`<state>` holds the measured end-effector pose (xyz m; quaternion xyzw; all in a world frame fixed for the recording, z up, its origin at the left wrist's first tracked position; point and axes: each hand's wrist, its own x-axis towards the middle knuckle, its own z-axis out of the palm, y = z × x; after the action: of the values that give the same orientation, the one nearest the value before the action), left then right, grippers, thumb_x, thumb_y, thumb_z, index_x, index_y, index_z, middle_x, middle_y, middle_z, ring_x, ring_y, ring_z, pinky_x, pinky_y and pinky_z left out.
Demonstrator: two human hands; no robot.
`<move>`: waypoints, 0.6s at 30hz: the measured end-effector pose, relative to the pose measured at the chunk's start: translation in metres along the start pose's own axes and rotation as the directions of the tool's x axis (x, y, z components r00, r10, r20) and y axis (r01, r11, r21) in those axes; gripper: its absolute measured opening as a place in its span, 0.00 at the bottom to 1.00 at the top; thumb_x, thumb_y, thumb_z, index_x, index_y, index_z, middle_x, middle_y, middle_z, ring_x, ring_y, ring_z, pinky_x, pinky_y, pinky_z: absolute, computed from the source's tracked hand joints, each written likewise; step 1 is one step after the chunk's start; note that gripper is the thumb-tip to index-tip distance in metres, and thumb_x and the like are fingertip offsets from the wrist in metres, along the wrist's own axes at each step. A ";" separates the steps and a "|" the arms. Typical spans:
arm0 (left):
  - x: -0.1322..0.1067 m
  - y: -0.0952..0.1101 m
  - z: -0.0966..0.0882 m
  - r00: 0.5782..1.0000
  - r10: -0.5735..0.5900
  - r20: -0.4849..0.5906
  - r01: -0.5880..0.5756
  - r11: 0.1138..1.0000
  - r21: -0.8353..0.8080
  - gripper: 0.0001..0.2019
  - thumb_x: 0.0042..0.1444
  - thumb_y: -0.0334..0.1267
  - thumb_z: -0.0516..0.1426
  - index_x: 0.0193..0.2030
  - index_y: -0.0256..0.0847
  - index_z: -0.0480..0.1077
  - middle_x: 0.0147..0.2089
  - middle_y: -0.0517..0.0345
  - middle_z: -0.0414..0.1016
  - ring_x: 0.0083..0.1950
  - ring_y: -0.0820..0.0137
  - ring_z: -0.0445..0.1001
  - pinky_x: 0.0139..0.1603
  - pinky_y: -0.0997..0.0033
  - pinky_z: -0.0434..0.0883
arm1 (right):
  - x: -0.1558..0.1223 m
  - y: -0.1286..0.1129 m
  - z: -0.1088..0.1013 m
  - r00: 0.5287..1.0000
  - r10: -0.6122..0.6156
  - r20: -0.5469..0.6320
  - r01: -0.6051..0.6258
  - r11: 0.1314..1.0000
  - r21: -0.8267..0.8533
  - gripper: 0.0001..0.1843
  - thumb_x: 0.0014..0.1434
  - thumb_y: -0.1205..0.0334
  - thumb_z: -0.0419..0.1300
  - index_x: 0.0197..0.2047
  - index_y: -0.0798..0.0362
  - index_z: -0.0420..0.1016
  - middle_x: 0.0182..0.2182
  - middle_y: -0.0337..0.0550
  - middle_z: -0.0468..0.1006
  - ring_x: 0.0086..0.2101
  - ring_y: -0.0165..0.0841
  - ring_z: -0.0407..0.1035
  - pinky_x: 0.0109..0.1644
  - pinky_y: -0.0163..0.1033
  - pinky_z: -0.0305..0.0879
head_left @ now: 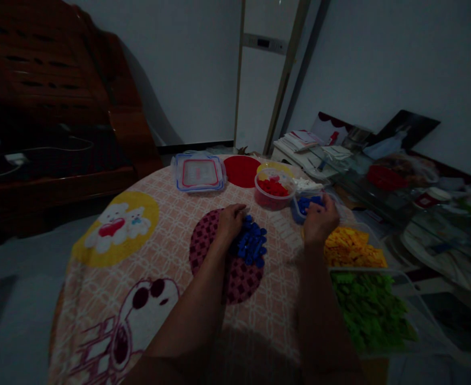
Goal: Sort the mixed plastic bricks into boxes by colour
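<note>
A pile of small blue bricks (251, 245) lies on a round table with a cartoon-print cloth (139, 267). My left hand (229, 222) rests on the left edge of that pile, fingers curled over the bricks. My right hand (319, 220) is closed at the rim of a clear tub holding blue bricks (305, 206); what its fingers pinch is hidden. A tub of red bricks (273, 190) stands just behind the pile.
A clear tub of yellow bricks (351, 248) and one of green bricks (370, 310) sit at the table's right edge. Flat lids, a clear one (199, 172) and a red one (241, 170), lie at the back. Cluttered shelves fill the right; dark wooden furniture (51, 107) stands left.
</note>
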<state>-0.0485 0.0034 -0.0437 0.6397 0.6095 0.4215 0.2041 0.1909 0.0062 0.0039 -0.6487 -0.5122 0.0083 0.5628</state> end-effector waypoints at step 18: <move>-0.001 -0.002 -0.002 0.999 -0.042 -0.011 0.042 0.999 0.006 0.18 0.58 0.27 0.53 0.52 0.36 0.78 0.53 0.48 0.81 0.54 0.62 0.78 0.62 0.61 0.71 | -0.041 -0.026 0.024 0.437 -0.018 0.899 0.333 0.932 -0.143 0.13 0.52 0.70 0.60 0.37 0.49 0.84 0.35 0.41 0.84 0.37 0.33 0.75 0.41 0.34 0.65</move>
<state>-0.0511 0.0021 -0.0447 0.6249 0.6253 0.4188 0.2077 0.1397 -0.0080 -0.0088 -0.5681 -0.7894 0.2073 0.1056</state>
